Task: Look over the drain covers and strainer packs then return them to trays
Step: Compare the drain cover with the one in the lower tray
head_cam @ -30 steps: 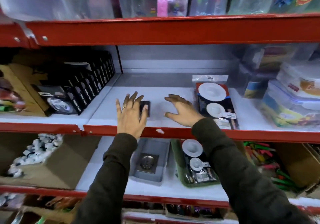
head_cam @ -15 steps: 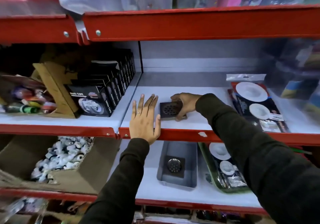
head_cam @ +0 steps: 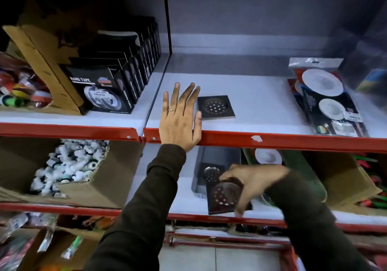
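Observation:
A square dark drain cover [head_cam: 216, 107] lies flat on the upper shelf. My left hand [head_cam: 180, 120] rests flat beside it, fingers apart, thumb touching its left edge. My right hand [head_cam: 249, 183] is down at the lower shelf, gripping a second square drain cover [head_cam: 225, 197] tilted over the front of the grey tray [head_cam: 198, 166]. Another drain cover [head_cam: 210, 173] lies inside that tray. A strainer pack [head_cam: 326, 99] with white round strainers lies at the right of the upper shelf. A further strainer pack [head_cam: 268, 156] sits in the green tray [head_cam: 293, 159], mostly hidden by my right arm.
Black nano tape boxes [head_cam: 109, 82] and a cardboard box fill the upper shelf's left. A carton of white plastic fittings [head_cam: 69, 166] stands lower left. A cardboard box [head_cam: 343, 176] sits lower right. The red shelf edge [head_cam: 272, 140] runs between both levels.
My right hand left the upper shelf and dropped to the lower shelf, now holding a drain cover over the grey tray. My left hand stayed flat on the upper shelf. The camera moved closer.

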Motion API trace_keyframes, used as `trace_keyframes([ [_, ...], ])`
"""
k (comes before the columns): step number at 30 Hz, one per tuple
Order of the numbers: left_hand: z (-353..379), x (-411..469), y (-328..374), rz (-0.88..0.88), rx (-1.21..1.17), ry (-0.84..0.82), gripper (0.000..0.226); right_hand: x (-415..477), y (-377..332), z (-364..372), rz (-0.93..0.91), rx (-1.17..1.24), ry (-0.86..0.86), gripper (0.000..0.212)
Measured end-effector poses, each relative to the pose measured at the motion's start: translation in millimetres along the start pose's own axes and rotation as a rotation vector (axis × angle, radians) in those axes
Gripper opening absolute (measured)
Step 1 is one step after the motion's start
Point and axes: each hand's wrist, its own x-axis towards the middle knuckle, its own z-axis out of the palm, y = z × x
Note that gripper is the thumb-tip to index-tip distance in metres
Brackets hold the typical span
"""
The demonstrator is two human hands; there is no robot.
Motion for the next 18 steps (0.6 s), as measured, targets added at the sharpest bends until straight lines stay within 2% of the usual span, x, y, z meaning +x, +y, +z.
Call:
trace_keyframes([
  [2,0.9,0.0,-0.1,-0.005,-0.006,0.017,0.061,63.3,28.6,11.3,0.160,0.023,0.081,0.080],
  [4,1.9,0.9,-0.5,-0.005,-0.001,0.034,0.061,117.4,49.0,19.7,0.243,-0.031,0.263,0.101],
  [6,3.7,1.7,-1.5,0.000,0.005,0.044,0.061,153.6,60.4,29.7,0.275,-0.075,0.419,0.107],
  [12,2.5,2.3,-1.0,-0.006,0.014,0.053,0.063,179.6,73.5,43.0,0.301,-0.141,0.422,0.110],
  [14,1.6,2.6,-0.2,-0.011,0.017,0.046,0.063,159.4,56.0,38.2,0.223,-0.062,0.464,0.097],
  [16,1.1,2.8,0.9,-0.017,0.023,0.038,0.064,121.4,32.1,28.3,0.110,0.071,0.498,0.068],
  [18,0.9,2.5,0.4,-0.014,0.023,0.033,0.064,64.2,3.5,13.0,0.061,0.099,0.426,0.054],
])
